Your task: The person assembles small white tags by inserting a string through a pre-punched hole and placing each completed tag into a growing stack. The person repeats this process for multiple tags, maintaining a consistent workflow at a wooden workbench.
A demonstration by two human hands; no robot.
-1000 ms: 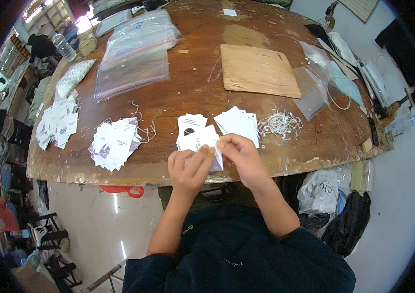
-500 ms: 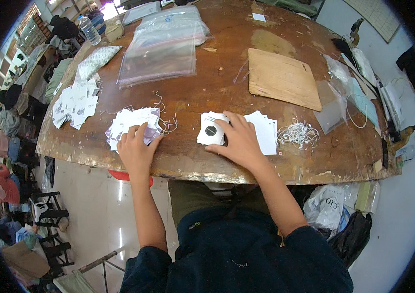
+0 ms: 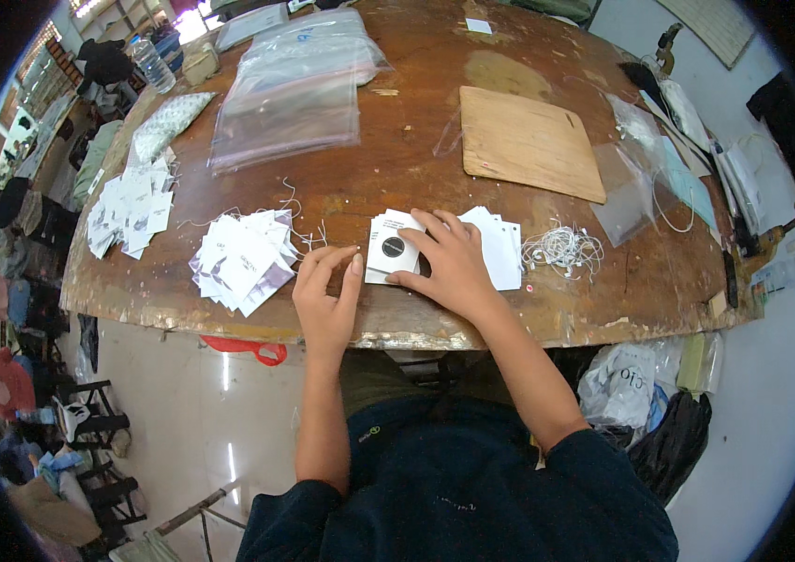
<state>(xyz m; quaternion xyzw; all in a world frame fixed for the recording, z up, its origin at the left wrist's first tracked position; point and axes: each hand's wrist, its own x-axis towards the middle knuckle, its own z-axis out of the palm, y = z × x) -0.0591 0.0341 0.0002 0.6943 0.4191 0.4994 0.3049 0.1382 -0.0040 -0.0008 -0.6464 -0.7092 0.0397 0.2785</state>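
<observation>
My right hand (image 3: 449,260) rests on a small stack of white tags (image 3: 385,231), its fingers at the top and right edge and its thumb at the lower edge. The top tag carries a black round mark. My left hand (image 3: 325,295) is just left of that stack, fingers curved and thumb raised, with nothing visible between them. Further left lies a loose pile of white and pale purple tags (image 3: 245,260), white strings trailing from it. Another stack of white cards (image 3: 500,248) sits partly behind my right hand. A tangle of white strings (image 3: 563,251) lies right of it.
More printed tags (image 3: 132,214) lie at the left beside a filled plastic bag (image 3: 171,125). Clear plastic bags (image 3: 285,126) are spread at the back left. A wooden board (image 3: 530,142) lies right of centre. The table's worn front edge (image 3: 388,335) runs close to my body.
My left hand has left the loose pile of tags and moved right, close to the stack. My right hand stays on the stack. The view has shifted slightly.
</observation>
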